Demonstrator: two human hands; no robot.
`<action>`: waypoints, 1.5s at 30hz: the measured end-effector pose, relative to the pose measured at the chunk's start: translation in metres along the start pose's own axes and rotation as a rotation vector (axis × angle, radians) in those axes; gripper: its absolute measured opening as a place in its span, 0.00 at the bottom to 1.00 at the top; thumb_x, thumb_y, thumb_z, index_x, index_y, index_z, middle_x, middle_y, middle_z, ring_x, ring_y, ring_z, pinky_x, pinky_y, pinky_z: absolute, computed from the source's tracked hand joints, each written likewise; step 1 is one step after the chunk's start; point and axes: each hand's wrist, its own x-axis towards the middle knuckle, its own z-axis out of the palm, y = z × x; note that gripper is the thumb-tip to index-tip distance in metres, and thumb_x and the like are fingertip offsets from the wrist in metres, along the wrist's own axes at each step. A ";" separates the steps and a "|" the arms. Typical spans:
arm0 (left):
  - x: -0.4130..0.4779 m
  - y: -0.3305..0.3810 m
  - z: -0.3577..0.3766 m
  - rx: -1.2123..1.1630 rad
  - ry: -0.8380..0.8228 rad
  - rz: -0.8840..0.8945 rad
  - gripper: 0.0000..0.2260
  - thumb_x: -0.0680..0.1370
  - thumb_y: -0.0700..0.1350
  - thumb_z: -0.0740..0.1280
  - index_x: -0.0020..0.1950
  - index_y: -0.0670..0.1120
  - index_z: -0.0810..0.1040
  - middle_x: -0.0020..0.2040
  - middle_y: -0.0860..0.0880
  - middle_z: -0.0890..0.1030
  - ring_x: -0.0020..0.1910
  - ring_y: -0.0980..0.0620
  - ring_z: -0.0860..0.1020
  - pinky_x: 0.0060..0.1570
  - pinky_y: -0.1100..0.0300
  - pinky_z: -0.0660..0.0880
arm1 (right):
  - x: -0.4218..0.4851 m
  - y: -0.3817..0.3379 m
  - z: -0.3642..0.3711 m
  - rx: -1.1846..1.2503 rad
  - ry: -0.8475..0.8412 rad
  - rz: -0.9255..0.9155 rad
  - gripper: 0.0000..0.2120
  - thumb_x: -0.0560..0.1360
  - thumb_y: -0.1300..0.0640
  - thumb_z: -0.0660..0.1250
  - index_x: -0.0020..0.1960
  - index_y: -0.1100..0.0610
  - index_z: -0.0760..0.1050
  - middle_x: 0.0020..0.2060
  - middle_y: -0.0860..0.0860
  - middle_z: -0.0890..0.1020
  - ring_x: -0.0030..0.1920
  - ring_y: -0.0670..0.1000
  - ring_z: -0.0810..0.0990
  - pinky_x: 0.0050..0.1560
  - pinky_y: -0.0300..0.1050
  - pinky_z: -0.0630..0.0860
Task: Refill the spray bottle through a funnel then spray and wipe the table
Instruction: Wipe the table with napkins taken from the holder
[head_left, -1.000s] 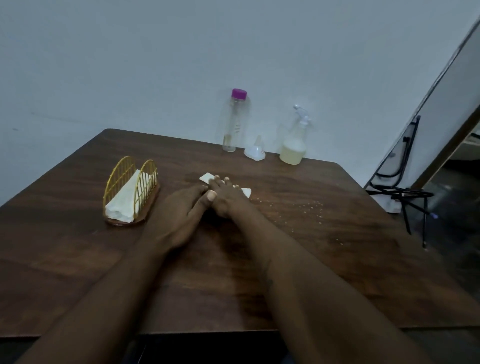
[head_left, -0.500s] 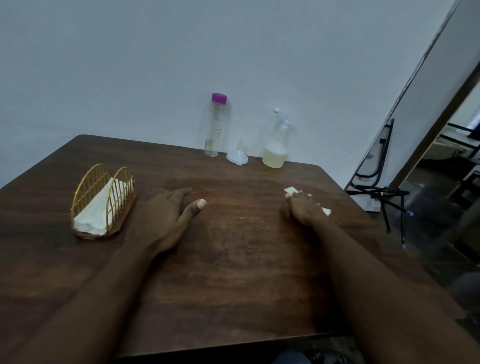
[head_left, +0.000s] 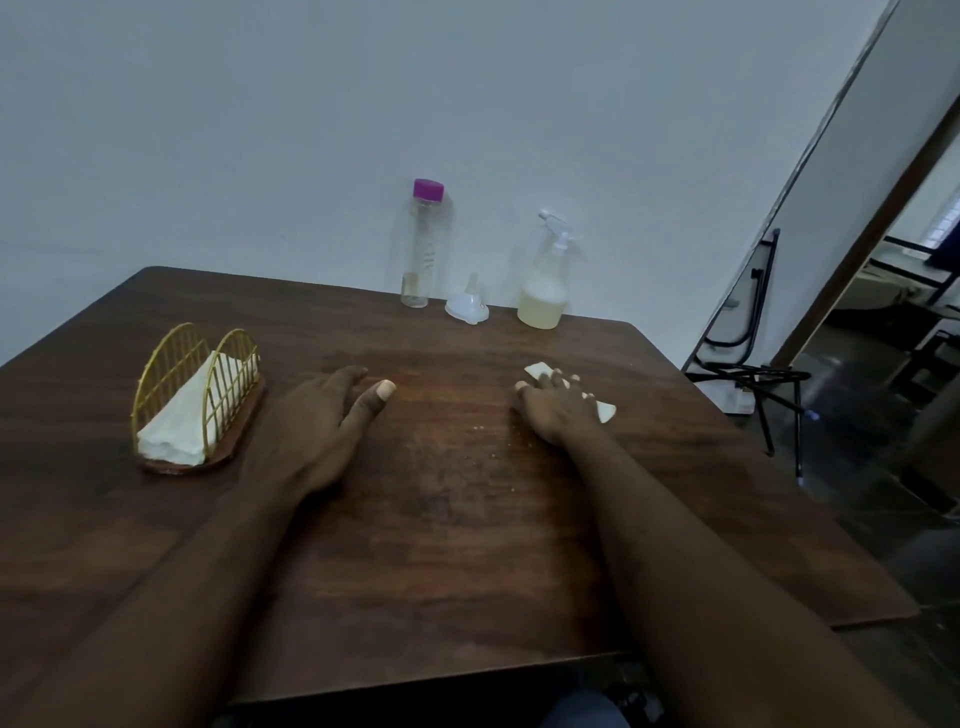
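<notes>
Presently a white paper napkin (head_left: 605, 412) is pressed by the flat right hand (head_left: 553, 415), left hand (head_left: 311, 431) open; tearing is risked by rubbing.

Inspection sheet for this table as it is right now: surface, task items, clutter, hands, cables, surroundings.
Surface: dark wooden table, small pale specks near the middle.
Job's things: spray bottle at the far edge, sprayer on, pale liquid in its lower part; funnel beside it; purple-capped clear bottle upright; white tissue under the right hand.
Clutter: gold wire napkin holder with napkins, at the left.
Hands: left hand flat on the table, holding nothing; right hand presses the tissue.
Cables: nothing seen on the table.
Surroundings: white wall, folded black stand, open doorway at the right.
</notes>
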 end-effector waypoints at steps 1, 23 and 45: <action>-0.001 0.000 -0.001 -0.013 0.004 0.000 0.41 0.78 0.76 0.42 0.75 0.50 0.73 0.71 0.46 0.78 0.68 0.45 0.76 0.65 0.47 0.71 | -0.002 -0.015 0.004 -0.015 -0.012 -0.040 0.32 0.86 0.40 0.45 0.85 0.55 0.54 0.86 0.54 0.48 0.85 0.59 0.44 0.82 0.62 0.44; -0.015 0.008 -0.010 -0.125 0.076 0.155 0.33 0.80 0.69 0.49 0.70 0.49 0.77 0.65 0.48 0.82 0.64 0.48 0.78 0.61 0.53 0.72 | -0.084 -0.143 0.040 0.020 -0.165 -0.526 0.27 0.87 0.50 0.45 0.86 0.49 0.48 0.86 0.51 0.48 0.85 0.57 0.42 0.83 0.61 0.42; -0.016 0.016 -0.009 0.015 0.075 0.112 0.37 0.79 0.72 0.46 0.72 0.49 0.76 0.68 0.44 0.80 0.66 0.43 0.77 0.61 0.47 0.72 | -0.038 0.132 -0.025 0.065 0.048 0.134 0.31 0.86 0.38 0.45 0.85 0.52 0.57 0.86 0.51 0.52 0.85 0.59 0.48 0.82 0.63 0.47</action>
